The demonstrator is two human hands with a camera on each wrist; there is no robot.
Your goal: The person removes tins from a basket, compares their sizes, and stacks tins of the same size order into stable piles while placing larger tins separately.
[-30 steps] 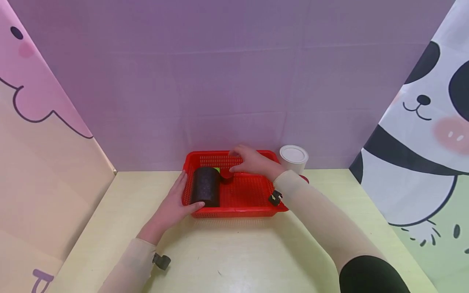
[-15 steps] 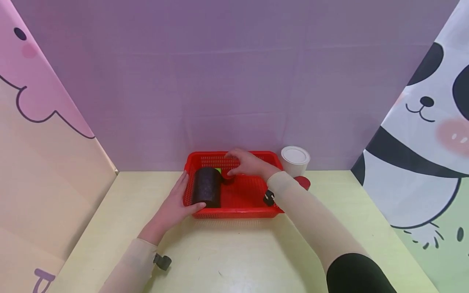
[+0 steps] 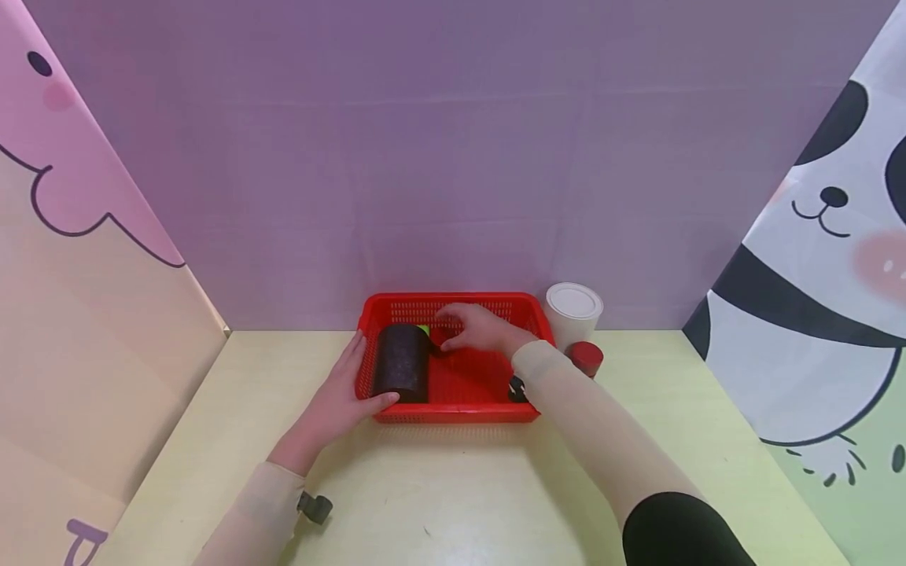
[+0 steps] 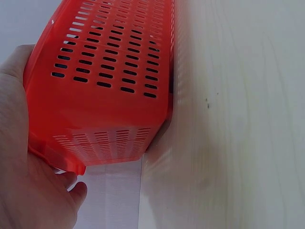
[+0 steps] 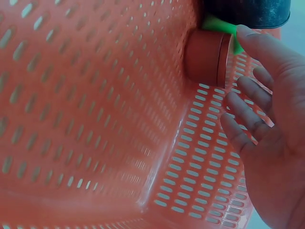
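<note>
My left hand (image 3: 343, 393) grips the left end of the red plastic basket (image 3: 453, 413), its thumb over the front rim and its fingers along the outer side. In the left wrist view, fingertips (image 4: 77, 194) show under the basket's rim. Within the basket, my right hand (image 3: 481, 328) hovers with loosely bent, spread fingers holding nothing. Closest to it is a small red cylindrical container (image 5: 206, 58), against the basket wall in the right wrist view. A larger black cylinder (image 3: 402, 365) occupies the basket's left side, with a bright green object (image 5: 219, 24) partly hidden beside it.
Right of the basket, a white lidded canister (image 3: 573, 310) stands by the back wall. A red-topped container (image 3: 586, 355) sits in front of it, partly behind my right sleeve. The pale wooden table (image 3: 453, 495) extends toward me.
My right hand has moved lower into the basket and slightly toward me, close to the small red container. The red-topped container outside has come into fuller view. My left hand stays on the basket.
</note>
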